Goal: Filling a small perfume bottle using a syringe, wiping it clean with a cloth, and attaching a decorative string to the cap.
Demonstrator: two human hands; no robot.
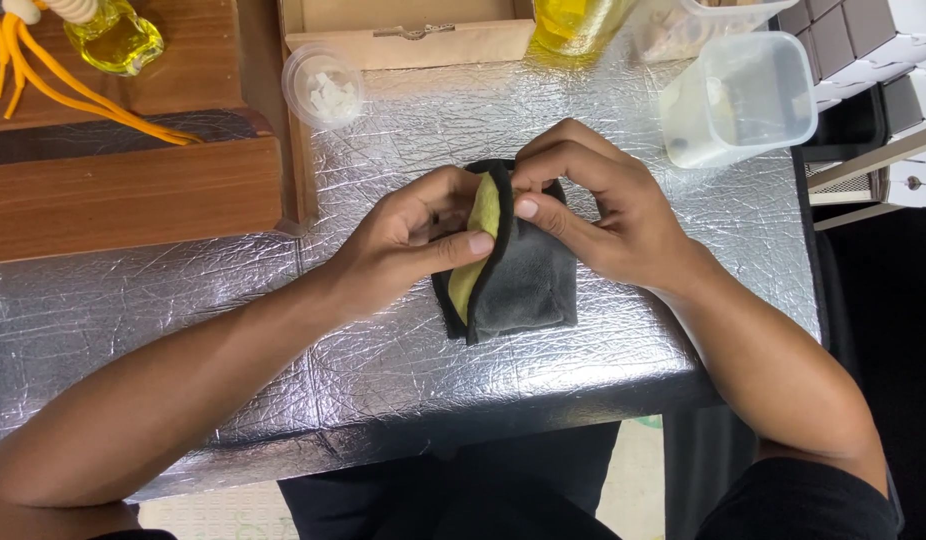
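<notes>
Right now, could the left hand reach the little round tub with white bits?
Probably yes. The left hand is busy pinching the black pouch, but only bare foil table lies before the tub.

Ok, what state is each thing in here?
Black fabric pouch: lying on the foil-covered table, mouth held open, yellow lining showing.
Left hand: gripping the pouch's edge.
Right hand: pinching the pouch's top edge.
Small round container: uncovered, white bits inside.
Clear plastic tub: lying on its side.
</notes>
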